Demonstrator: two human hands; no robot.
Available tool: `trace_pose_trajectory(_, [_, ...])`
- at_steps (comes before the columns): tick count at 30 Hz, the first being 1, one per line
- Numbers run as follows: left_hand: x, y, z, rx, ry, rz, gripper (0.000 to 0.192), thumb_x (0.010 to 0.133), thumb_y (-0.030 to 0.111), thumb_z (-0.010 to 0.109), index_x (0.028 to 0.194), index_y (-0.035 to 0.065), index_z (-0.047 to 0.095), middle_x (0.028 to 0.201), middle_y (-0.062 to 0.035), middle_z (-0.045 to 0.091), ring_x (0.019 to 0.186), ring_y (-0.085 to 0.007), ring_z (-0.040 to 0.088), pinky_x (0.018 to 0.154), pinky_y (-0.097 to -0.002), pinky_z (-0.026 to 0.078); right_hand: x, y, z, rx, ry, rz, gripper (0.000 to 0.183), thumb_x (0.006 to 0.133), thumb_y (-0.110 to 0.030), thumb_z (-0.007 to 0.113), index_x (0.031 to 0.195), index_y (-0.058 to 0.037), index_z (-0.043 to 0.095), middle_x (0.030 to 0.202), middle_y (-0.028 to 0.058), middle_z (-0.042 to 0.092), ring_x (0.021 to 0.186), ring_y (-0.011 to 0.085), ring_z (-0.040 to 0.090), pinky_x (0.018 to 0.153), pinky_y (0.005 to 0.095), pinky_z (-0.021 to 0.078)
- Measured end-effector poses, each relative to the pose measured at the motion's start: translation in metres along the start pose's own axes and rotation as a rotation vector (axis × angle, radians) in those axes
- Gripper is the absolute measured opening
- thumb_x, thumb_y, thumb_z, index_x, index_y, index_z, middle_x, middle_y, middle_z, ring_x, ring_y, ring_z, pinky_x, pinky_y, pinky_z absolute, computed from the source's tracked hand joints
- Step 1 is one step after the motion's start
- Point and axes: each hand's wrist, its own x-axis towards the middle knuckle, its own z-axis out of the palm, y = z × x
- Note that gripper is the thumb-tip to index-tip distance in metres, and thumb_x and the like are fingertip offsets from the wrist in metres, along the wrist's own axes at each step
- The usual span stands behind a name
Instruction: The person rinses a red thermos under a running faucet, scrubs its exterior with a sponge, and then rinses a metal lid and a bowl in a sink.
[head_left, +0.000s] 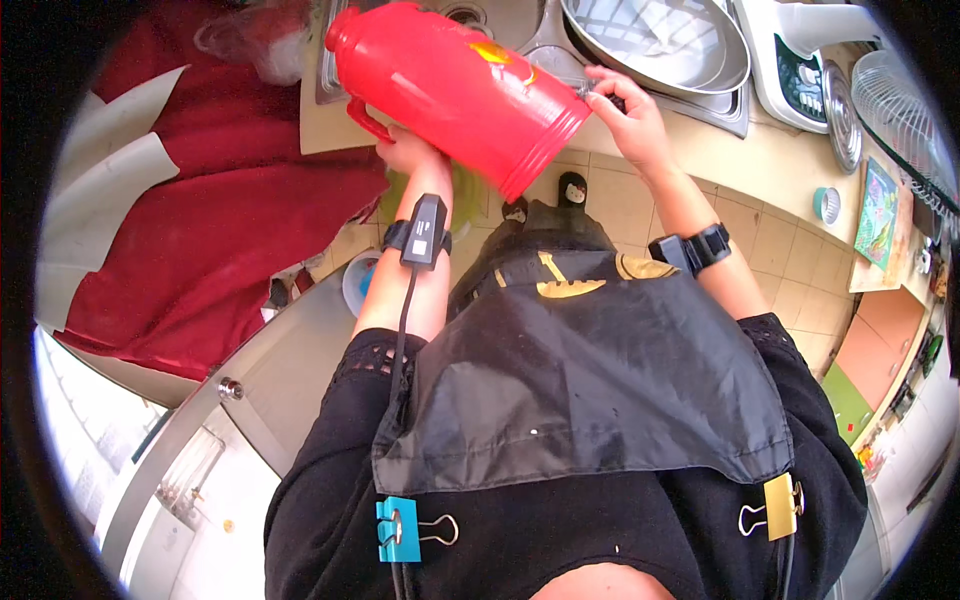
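Observation:
A large red thermos flask (457, 97) lies tilted in the air before me, above the near edge of the counter and sink. Its neck points up and to the left, its ridged base down and to the right. My left hand (411, 152) supports it from beneath, close to the lower end of the red handle (367, 120); the flask hides part of the fingers. Beside the base, my right hand (630, 120) has bent fingers around a small dark and greyish item (616, 103), perhaps a scouring pad. The fingertips are at or near the flask's rim.
A wide metal pan (664, 45) rests over the steel sink (739, 112). Right of it stand a white appliance (795, 75), a pot lid (841, 116) and a small cup (826, 205). Dark red cloth (225, 232) covers a surface at left, near a clear plastic bag (270, 45).

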Motion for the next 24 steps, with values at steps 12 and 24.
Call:
trace_pose_trajectory(12, [0.011,-0.020,-0.020,-0.096,-0.090,-0.043,0.036,0.096,0.016,0.047,0.125,-0.0056,0.043,0.118,-0.0221,0.058,0.100,-0.0329,0.063,0.082,-0.0454,0.052,-0.005,0.004,0.010,0.437,0.101,0.808,0.013,0.098,-0.028,0.051,0.102,-0.0178,0.057,0.090,-0.0034,0.062,0.084,0.0115,0.060,0.076,0.0327,0.0489])
trace_pose_trajectory(24, [0.021,-0.024,-0.022,-0.284,-0.135,-0.155,0.037,0.097,0.015,0.047,0.131,0.0012,0.042,0.126,-0.0191,0.054,0.104,-0.0331,0.061,0.085,-0.0485,0.052,0.002,-0.027,0.010,-0.173,0.002,0.028,0.014,0.089,-0.016,0.063,0.082,-0.0047,0.060,0.077,0.0002,0.053,0.072,0.0105,0.052,0.065,0.0255,0.0430])
